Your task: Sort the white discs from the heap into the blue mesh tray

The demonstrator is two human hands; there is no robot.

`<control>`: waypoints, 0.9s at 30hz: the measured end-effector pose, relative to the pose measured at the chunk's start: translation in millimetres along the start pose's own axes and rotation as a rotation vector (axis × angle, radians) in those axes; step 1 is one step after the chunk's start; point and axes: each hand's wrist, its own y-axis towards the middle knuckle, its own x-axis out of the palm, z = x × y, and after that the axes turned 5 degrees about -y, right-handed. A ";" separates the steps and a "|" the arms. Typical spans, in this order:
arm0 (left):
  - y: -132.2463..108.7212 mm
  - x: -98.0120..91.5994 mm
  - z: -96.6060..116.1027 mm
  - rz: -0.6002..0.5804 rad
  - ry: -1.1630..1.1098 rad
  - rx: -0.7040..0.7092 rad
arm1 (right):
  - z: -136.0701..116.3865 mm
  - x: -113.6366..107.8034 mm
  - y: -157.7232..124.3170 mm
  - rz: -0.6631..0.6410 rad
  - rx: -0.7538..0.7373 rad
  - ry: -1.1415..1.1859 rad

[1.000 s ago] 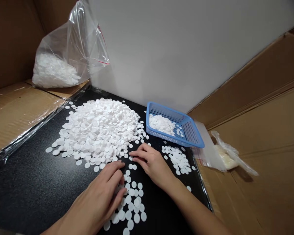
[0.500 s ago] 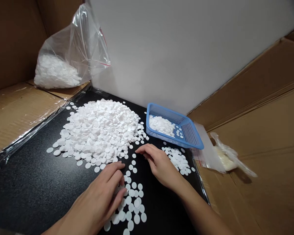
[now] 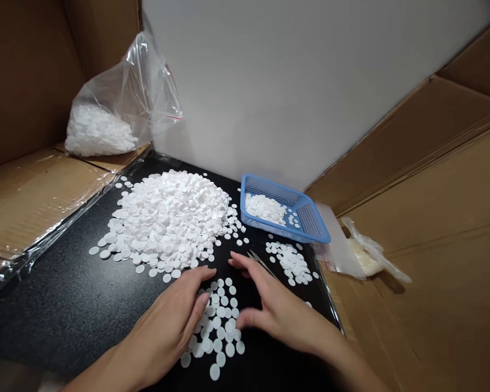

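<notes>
Small white round discs lie loosely spread on the black tabletop between my two hands. My left hand rests along their left side, fingers stretched forward and thumb apart, holding nothing. Opposite it, my right hand curves around the right side, with its thumb at the edge of the discs and its fingers apart. A thin metal tool with two pointed tips, perhaps tweezers, shows beyond my right hand, which hides the rest of it. Past my left fingertips rises a large heap of the same discs.
A blue mesh basket holding more discs stands against the grey wall. A smaller disc group lies before it. On cardboard at left sits a clear zip bag of white pieces; another plastic bag lies at right.
My right hand has opened, its thumb now spread toward the discs. The line of discs between my hands is drawn in closer. The pointed tool has come into sight, and the camera has shifted slightly.
</notes>
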 end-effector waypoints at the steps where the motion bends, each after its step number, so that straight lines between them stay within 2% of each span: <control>1: 0.6 -0.4 1.3 -0.010 -0.005 -0.002 | 4.3 10.6 -7.9 0.006 -0.024 -0.076; 3: 2.8 0.8 4.4 -0.035 -0.024 0.000 | 13.1 37.3 -20.1 0.006 -0.122 -0.215; 6: 6.3 8.6 10.4 -0.051 -0.091 0.002 | 18.1 75.7 -24.0 0.154 -0.193 -0.365; 9: 9.5 21.6 15.3 0.040 -0.146 0.033 | 7.7 96.1 -12.8 0.275 -0.217 -0.390; 13: 17.8 37.2 14.6 0.249 -0.156 0.081 | -14.6 100.5 6.4 0.336 -0.211 -0.319; 16: 27.3 40.7 11.1 0.322 -0.144 0.092 | -23.6 97.8 12.0 0.378 -0.213 -0.271; 22: 32.0 24.1 6.5 0.370 -0.182 0.098 | -22.0 87.1 -5.0 0.411 -0.196 -0.128; 25: 26.1 14.1 4.6 0.349 -0.217 0.099 | -21.9 91.2 -8.5 0.332 -0.077 -0.249; 27: 23.5 13.3 4.3 0.340 -0.236 0.094 | -26.0 96.7 -2.9 0.306 -0.061 -0.314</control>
